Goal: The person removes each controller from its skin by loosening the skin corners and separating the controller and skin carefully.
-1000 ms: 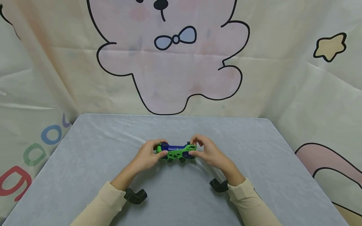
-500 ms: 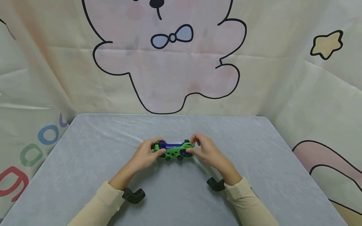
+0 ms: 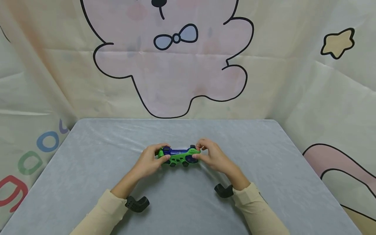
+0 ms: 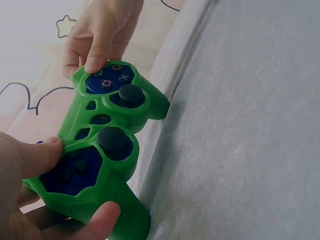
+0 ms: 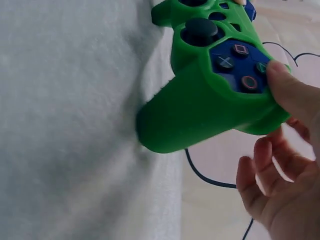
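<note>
A blue game controller point(image 3: 177, 158) in a green rubbery cover point(image 5: 185, 115) is between my hands over the table, its button side towards me. My left hand point(image 3: 148, 160) grips one end, thumb point(image 4: 40, 156) on the front beside the direction pad point(image 4: 75, 170). At the other end my right hand point(image 3: 213, 158) pinches the controller, its thumb point(image 5: 292, 92) at the edge of the symbol buttons point(image 5: 240, 65) and its other fingers behind. Both dark thumbsticks point(image 4: 112, 140) poke through the cover. In the wrist views the controller's handles point down, close to the cloth. Its back is hidden.
A grey-blue cloth covers the table point(image 3: 182, 209). Behind it hangs a cream curtain point(image 3: 273, 75) printed with a cartoon figure. Black curved wrist pieces point(image 3: 137, 204) stick out from both cuffs above the cloth.
The head view has shifted slightly, so the background, hands and controller all sit a little further left. Both hands keep their hold on the controller.
</note>
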Motion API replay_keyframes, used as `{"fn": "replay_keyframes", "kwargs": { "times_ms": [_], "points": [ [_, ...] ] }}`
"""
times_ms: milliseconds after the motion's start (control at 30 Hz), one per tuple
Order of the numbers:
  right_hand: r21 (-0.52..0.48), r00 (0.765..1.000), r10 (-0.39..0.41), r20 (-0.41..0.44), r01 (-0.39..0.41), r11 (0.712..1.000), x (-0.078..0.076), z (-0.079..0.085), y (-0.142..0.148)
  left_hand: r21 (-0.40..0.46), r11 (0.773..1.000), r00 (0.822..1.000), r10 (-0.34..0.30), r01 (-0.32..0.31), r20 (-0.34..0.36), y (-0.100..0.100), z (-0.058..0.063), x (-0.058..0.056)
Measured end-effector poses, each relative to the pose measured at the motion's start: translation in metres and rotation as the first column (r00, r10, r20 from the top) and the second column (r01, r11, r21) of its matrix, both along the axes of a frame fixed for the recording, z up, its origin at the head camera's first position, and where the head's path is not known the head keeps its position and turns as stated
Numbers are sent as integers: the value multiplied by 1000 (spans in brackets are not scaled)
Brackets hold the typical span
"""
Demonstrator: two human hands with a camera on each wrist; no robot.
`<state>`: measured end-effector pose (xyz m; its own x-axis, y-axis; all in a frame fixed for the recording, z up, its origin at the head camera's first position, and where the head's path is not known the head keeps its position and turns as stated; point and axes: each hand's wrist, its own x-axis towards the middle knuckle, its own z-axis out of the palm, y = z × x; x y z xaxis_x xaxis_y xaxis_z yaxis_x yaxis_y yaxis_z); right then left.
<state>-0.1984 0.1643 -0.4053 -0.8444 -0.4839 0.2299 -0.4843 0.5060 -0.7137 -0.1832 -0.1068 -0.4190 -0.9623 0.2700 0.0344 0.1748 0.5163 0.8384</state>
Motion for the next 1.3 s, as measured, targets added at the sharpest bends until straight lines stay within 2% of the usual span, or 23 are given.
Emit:
{"fn": "replay_keyframes", "kwargs": {
  "times_ms": [167, 300, 367, 467, 667, 833, 1100, 1167, 1300],
  "points": [
    [-135, 996, 67, 56, -59, 989, -7, -10, 2, 22, 1000, 1000, -13, 13, 16, -2, -1, -1],
    [-170, 985, 121, 119, -100, 980, -12, -12, 10, 28, 999, 999, -38, 37, 29, -3, 0, -3],
    [-162, 980, 137, 147, -113, 980, -13, -11, 14, 31, 998, 998, -49, 48, 30, -2, 2, -4],
    [-118, 977, 152, 147, -135, 984, -14, -9, 19, 23, 998, 998, -53, 52, 22, -2, 2, -6],
    [6, 981, 169, 92, -170, 985, -14, -3, 23, -16, 999, 1000, -29, 29, 6, -2, 1, -8],
    [36, 985, 140, 102, -144, 989, -11, -1, 22, -49, 999, 1000, -18, 17, -22, -3, 0, -6],
    [-62, 990, -11, 141, 20, 998, -8, -6, 4, -36, 999, 997, -34, 32, -68, -2, -1, -4],
    [-87, 989, -9, 146, 22, 996, -8, -8, 0, -25, 999, 996, -33, 31, -79, -2, -1, -4],
    [-93, 985, 81, 155, -67, 993, -7, -10, -6, 24, 999, 995, -35, 38, -91, -1, -2, -4]
  ]
}}
